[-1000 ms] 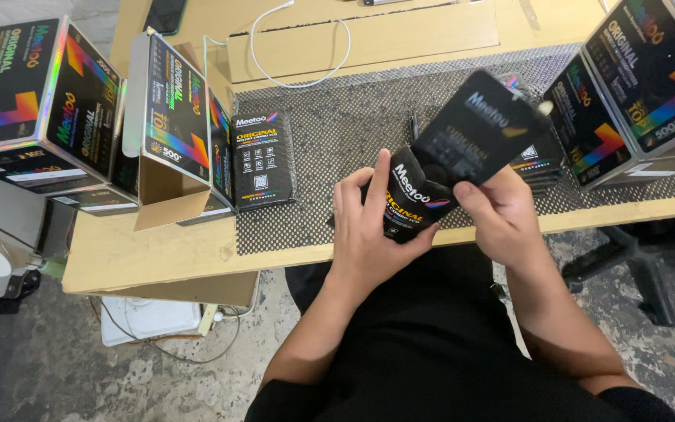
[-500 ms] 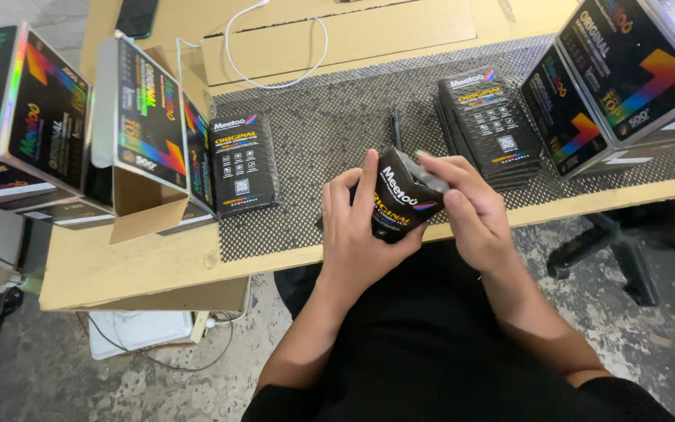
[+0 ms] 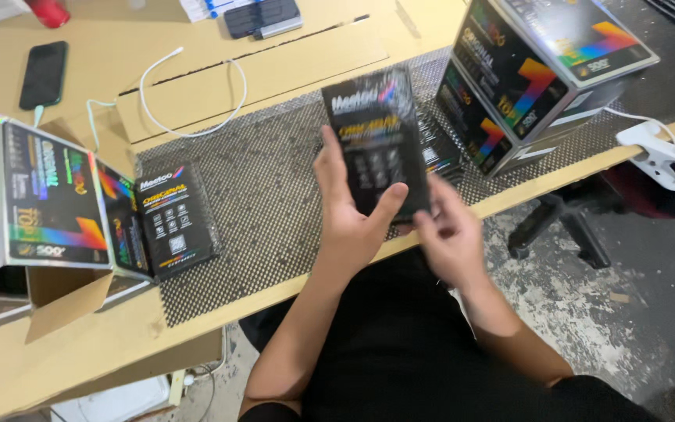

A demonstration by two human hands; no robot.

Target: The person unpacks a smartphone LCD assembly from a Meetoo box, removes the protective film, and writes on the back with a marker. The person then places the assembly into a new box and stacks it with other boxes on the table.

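Head view: the flat black packet [image 3: 376,144], earlier clutched low in both hands, is now raised at frame centre above the bench [image 3: 197,70], gripped by the left hand [image 3: 353,211]; the right hand [image 3: 451,234] blurs beneath, half-open, touching its lower edge.

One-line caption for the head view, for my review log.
Left hand holds a flat black package upright over the mesh mat, right hand beside it.
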